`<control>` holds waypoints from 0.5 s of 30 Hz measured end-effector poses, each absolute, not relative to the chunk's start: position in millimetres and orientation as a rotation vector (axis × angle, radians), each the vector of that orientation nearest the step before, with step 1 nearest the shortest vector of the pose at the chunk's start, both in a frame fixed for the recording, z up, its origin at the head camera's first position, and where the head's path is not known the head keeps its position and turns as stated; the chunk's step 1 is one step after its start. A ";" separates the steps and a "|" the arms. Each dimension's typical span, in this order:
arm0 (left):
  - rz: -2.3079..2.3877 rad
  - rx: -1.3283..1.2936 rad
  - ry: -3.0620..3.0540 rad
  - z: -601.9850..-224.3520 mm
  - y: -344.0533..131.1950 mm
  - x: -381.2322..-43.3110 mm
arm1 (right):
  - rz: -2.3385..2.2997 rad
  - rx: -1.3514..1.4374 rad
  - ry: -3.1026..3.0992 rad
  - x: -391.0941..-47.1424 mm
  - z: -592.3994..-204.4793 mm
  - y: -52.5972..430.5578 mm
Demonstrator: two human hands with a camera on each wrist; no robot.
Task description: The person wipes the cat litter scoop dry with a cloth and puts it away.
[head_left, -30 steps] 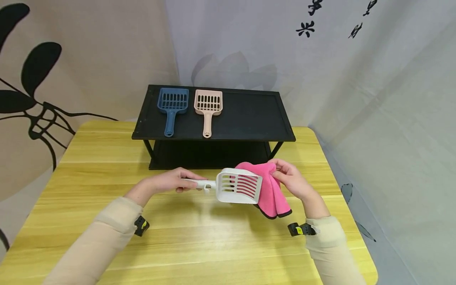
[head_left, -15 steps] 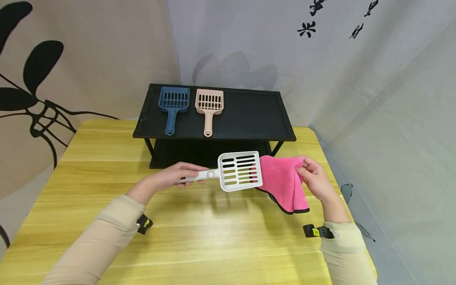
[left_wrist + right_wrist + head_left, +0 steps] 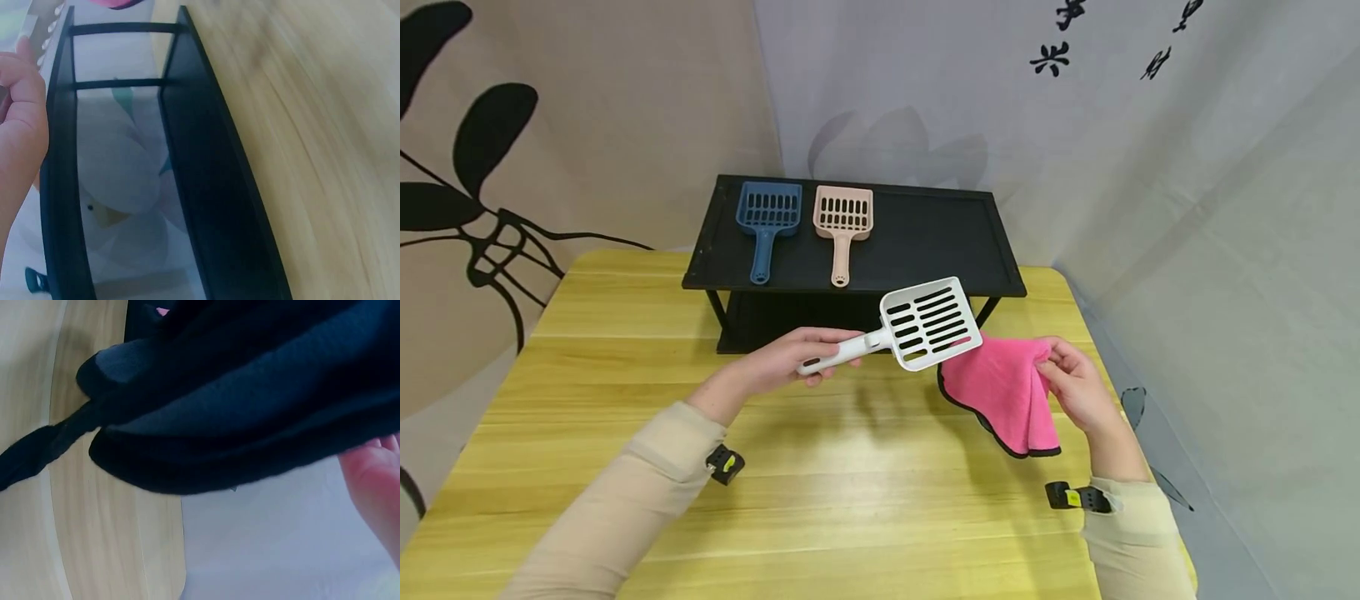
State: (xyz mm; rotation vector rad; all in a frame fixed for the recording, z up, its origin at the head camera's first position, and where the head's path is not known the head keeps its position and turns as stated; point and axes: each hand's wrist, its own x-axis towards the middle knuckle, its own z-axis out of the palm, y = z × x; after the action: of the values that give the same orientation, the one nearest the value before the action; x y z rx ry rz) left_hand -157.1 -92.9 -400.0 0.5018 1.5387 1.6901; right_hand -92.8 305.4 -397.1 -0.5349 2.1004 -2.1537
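Observation:
In the head view my left hand (image 3: 778, 364) grips the handle of a white slotted litter scoop (image 3: 884, 337), raised over the table with its head tilted up to the right. My right hand (image 3: 1078, 385) pinches a pink cloth (image 3: 1003, 382) with black edging by its upper right corner, and the cloth hangs in folds. The scoop's lower right corner overlaps the cloth's top. In the right wrist view the cloth (image 3: 262, 406) looks dark and fills the upper part, with my hand (image 3: 375, 487) at the right edge. The left wrist view shows my left hand (image 3: 22, 119) at its left edge.
Beyond my hands stands a black two-tier rack (image 3: 940, 242) on the wooden table (image 3: 842, 500). On its top shelf lie a blue litter scoop (image 3: 764, 236) and a light pink one (image 3: 842, 242), side by side. A printed curtain (image 3: 910, 67) hangs behind the table.
The white scoop has risen and turned, its head now tilted up to the right with its slots facing the camera. My right hand has drawn the cloth rightward, off most of the scoop's head.

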 end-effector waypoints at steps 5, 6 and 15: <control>1.740 0.478 1.515 -391.9 -82.0 -156.7 | -2.114 -0.541 2.123 -92.2 -398.2 306.3; 1.749 0.475 1.514 -390.8 -80.0 -157.0 | -2.111 -0.535 2.128 -92.2 -398.2 306.2; 1.824 0.446 1.513 -383.4 -57.7 -160.2 | -2.141 -0.572 2.087 -92.9 -401.1 304.2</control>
State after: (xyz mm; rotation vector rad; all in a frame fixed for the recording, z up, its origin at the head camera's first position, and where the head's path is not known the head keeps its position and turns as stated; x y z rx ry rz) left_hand -160.2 -57.7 -383.4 0.4460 1.5134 1.8235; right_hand -92.9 304.2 -401.1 -0.5717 2.0873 -2.1411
